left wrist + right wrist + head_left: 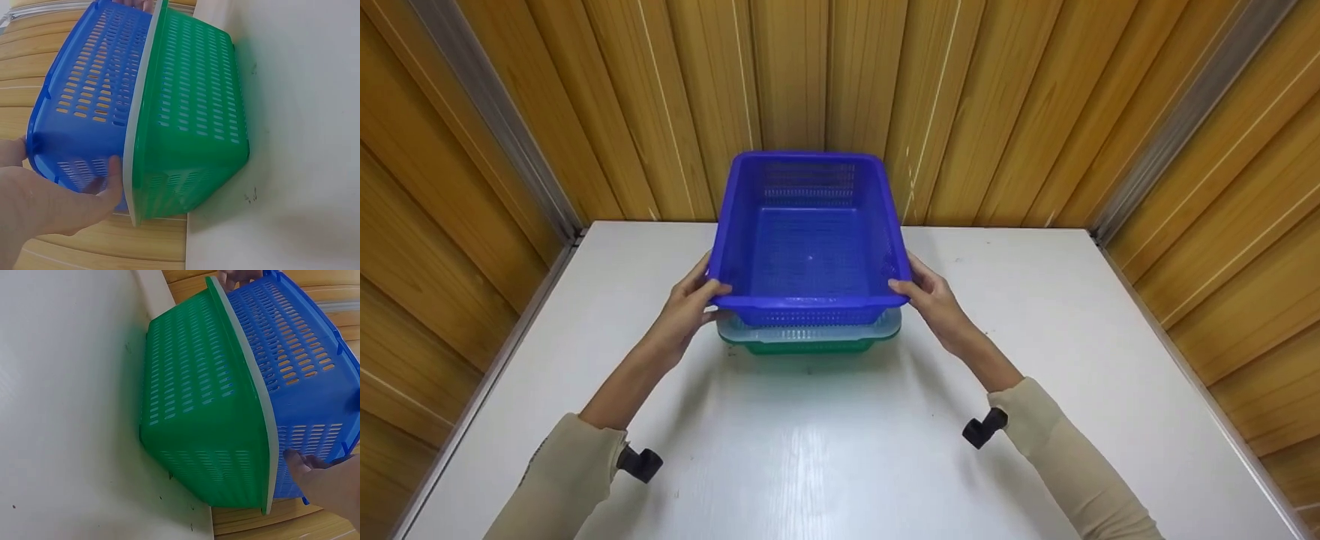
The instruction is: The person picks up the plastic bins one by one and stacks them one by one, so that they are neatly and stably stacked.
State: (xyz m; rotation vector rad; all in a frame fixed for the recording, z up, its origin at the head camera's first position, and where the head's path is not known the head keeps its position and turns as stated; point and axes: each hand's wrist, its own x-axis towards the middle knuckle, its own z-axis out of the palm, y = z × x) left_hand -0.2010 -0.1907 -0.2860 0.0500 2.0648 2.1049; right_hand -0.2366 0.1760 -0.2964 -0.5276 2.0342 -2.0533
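Observation:
A blue plastic basket (pixel 810 255) with slotted walls is held by both hands at its near corners. My left hand (pixel 682 315) grips the left corner, thumb over the rim and fingers beneath it against the wall. At the opposite corner, my right hand (pixel 936 304) grips in the same way. Under the blue basket stands a green basket (pixel 191 101) on the table, topped by a pale whitish rim (pixel 253 371). The blue basket's lower part sits within that rim, most of its wall showing above. Through the blue floor, nothing is seen lying inside.
The baskets stand on a white table (pixel 810 450), close to its back edge. Behind rises a wood-patterned panel wall (pixel 997 112), with similar panels on both sides and grey metal posts (pixel 499 112) in the corners. Small dark marks dot the tabletop.

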